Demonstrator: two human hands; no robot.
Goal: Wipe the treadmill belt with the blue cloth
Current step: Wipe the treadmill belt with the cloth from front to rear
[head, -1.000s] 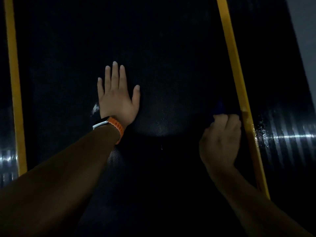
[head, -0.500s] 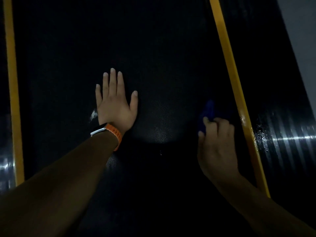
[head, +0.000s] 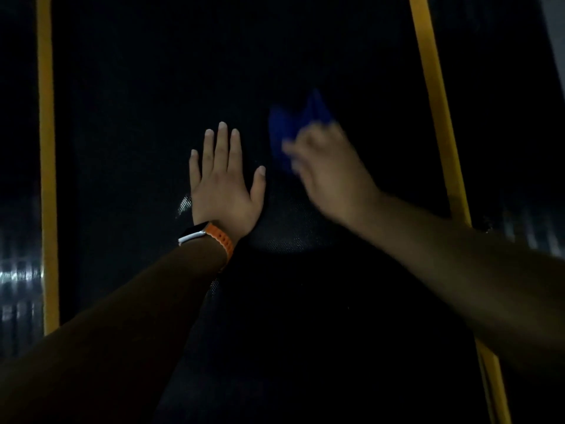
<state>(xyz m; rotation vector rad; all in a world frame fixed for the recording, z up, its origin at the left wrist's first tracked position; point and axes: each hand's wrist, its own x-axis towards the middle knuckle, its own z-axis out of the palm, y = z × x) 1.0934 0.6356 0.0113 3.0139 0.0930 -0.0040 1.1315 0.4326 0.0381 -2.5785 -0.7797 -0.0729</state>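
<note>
Running up the far left is a narrow yellow stripe (head: 46,179), with a ribbed, shiny side rail (head: 18,270) at its nine o'clock. Next comes the dark, fine-textured treadmill belt (head: 137,102), which fills the middle of the view. The left hand (head: 224,191), with an orange-strapped watch (head: 211,237) at the wrist, lies flat on the belt. Its fingers (head: 221,148) are straight and released and hold nothing, so it reads as a brace. At about one o'clock from that hand is the crumpled blue cloth (head: 290,130), low over the belt. Blur hides whether it is touching the surface. The right hand (head: 330,169) grips the cloth from its five o'clock side with the fingers clenched into the fabric, though their outline is smeared. Beyond it a second yellow stripe (head: 437,117) runs along the belt's right edge.

The wipe looks to be mid-stroke, and three things could go wrong:

- **Collision:** the cloth is near the braced left hand, so a sweep toward nine o'clock could hit the thumb and stop short.
- **Missed strip:** the patch under the left palm will stay unwiped unless that hand moves.
- **Poor contact:** the cloth is bunched, so it may skim the belt rather than press on it, and the dim light could hide any spots it skips.
</note>
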